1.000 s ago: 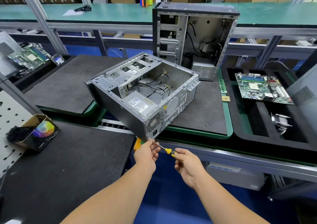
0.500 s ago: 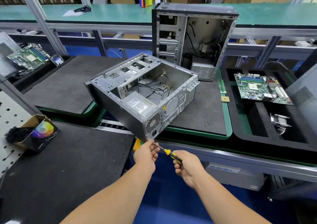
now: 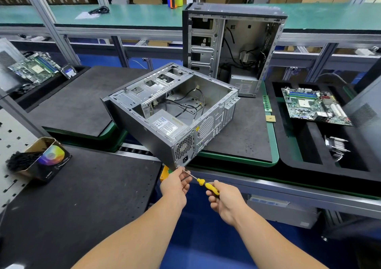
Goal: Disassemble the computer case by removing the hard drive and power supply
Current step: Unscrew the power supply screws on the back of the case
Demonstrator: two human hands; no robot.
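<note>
1. While the computer case (image 3: 165, 114) lies on its side on the desk (image 3: 243, 128) with its rear corner overhanging the near edge at 6 o'clock, I judge it stiff sheet steel, fairly heavy and sharp along the stamped edges.
2. My right hand (image 3: 225, 202) has its fingers wrapped round the yellow handle of the screwdriver (image 3: 203, 183); my left hand (image 3: 175, 186) pinches the bare shaft near the tip, which points at the case's lower rear corner.
3. I see the power supply (image 3: 167, 124) seated in that near corner, a dense rigid box; I would grip its flat sides, not the cables (image 3: 185, 103).
4. At 11 o'clock inside sit the drive bays (image 3: 148, 85); I cannot tell whether a hard drive is there. One would be fragile, so hold it by its edges.
</note>
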